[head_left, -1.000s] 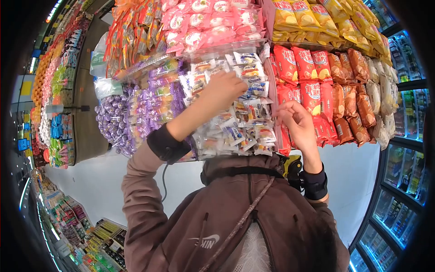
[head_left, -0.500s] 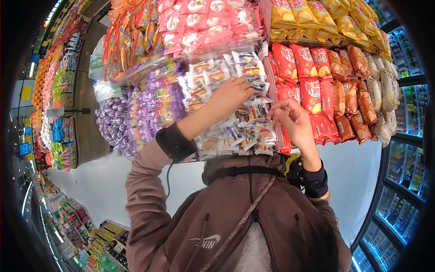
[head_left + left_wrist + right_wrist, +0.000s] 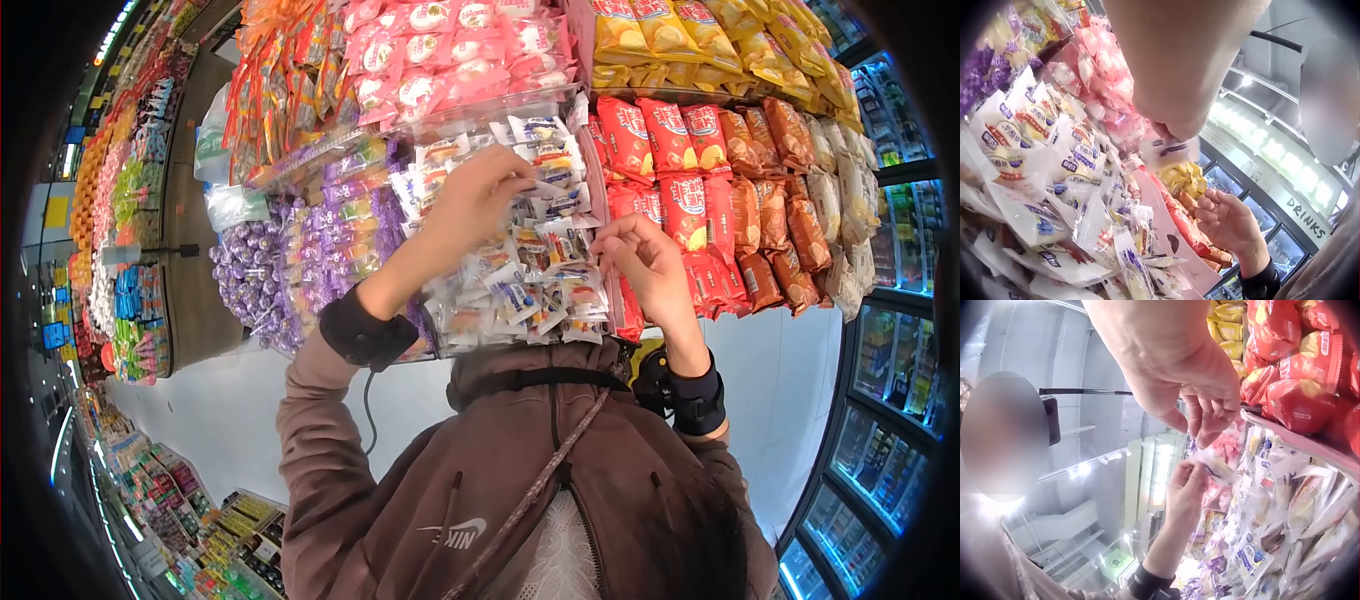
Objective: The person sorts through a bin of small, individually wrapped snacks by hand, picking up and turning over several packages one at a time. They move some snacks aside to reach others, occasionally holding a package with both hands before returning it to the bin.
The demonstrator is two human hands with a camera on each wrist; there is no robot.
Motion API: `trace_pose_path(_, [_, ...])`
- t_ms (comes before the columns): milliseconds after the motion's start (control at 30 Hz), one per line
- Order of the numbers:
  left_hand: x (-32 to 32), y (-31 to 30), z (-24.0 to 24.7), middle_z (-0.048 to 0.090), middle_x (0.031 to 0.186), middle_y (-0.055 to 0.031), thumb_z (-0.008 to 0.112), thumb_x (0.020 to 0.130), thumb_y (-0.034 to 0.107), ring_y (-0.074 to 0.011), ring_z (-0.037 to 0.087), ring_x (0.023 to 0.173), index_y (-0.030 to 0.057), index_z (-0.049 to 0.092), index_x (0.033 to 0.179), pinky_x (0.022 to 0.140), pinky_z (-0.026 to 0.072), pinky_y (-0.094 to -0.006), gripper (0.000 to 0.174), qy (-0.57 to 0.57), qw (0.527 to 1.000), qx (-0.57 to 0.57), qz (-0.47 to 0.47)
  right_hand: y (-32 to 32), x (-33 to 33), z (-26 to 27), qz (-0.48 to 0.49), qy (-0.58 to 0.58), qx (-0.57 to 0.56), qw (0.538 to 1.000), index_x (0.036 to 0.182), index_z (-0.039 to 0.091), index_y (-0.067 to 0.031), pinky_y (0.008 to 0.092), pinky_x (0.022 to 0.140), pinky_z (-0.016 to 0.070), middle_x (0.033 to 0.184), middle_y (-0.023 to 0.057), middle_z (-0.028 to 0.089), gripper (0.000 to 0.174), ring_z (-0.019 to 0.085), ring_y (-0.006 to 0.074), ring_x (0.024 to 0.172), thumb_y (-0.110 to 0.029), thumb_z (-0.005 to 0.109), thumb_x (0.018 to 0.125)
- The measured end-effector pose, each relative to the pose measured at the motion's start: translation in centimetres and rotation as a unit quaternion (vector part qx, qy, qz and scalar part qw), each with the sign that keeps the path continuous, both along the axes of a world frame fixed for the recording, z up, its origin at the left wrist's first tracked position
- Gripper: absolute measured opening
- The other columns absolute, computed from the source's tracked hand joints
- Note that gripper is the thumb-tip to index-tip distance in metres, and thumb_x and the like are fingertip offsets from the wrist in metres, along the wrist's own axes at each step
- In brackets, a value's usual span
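Note:
My left hand (image 3: 478,200) pinches a small white snack packet (image 3: 1221,470) with dark print, above a bin of similar white packets (image 3: 515,300). In the left wrist view the packet hangs from the fingertips, a little blurred. My right hand (image 3: 647,268) is raised at the bin's right edge, by the pink divider (image 3: 1169,228). Its fingers bend loosely with nothing seen between them. In the right wrist view the two hands face each other, the left one lower, with the packet just below the right fingertips.
Purple-wrapped sweets (image 3: 340,235) lie left of the bin, and pink packets (image 3: 450,50) behind it. Red bags (image 3: 685,215) and brown packets (image 3: 760,215) fill the right side, with yellow bags (image 3: 690,40) beyond. Lit drink coolers (image 3: 910,240) stand at the far right.
My left hand dipped slightly right over the white packets, then moved back left with a packet in its fingertips. The right hand has shifted slightly left and stays by the divider.

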State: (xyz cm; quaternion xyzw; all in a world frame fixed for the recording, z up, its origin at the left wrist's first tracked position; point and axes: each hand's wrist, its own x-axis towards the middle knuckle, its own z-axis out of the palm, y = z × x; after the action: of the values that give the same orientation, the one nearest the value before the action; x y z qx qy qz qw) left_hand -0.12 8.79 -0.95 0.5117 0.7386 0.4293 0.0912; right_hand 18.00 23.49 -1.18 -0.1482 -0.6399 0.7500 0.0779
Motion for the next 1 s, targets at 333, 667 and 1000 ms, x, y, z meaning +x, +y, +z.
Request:
trace_pose_path(333, [2.1, -4.5, 2.3, 0.062, 0.097, -0.0087, 0.052, 0.068, -0.015, -0.024, 0.059, 0.091, 0.0049, 0.057, 0.092, 0.076, 0.0486, -0.0318, 0.031, -0.047, 0.982, 0.106, -0.146, -1.0, -1.6, 2.4, 0.069, -0.063, 0.008, 0.996, 0.093, 0.056, -0.0001, 0.0199, 0.061, 0.0422, 0.079, 0.0003, 0.057, 0.016, 0.052, 0.0052, 0.07, -0.015, 0.051, 0.09])
trace_pose_path(667, [3.6, -5.8, 4.3, 0.06, 0.097, -0.0052, 0.058, 0.072, 0.004, -0.0168, 0.056, 0.08, 0.0062, 0.059, 0.087, 0.065, 0.0479, -0.0287, 0.016, 0.396, 0.901, 0.125, -0.122, -0.5, -1.8, 3.4, 0.129, -0.074, -0.129, 0.98, 0.109, 0.049, 0.0005, 0.021, 0.063, 0.0456, 0.084, 0.0015, 0.057, 0.024, 0.055, 0.0075, 0.075, -0.008, 0.053, 0.087])
trace_pose_path(1000, [6.2, -6.7, 2.9, 0.06, 0.094, 0.0007, 0.063, 0.073, 0.012, -0.0136, 0.055, 0.084, 0.013, 0.061, 0.094, 0.073, 0.0455, -0.0308, 0.022, 0.473, 0.875, 0.085, -0.063, -1.8, -1.7, 2.7, 0.12, -0.078, -0.074, 0.987, 0.112, 0.05, 0.0014, 0.0224, 0.071, 0.0463, 0.086, 0.0044, 0.058, 0.031, 0.056, 0.009, 0.08, 0.0, 0.058, 0.082])
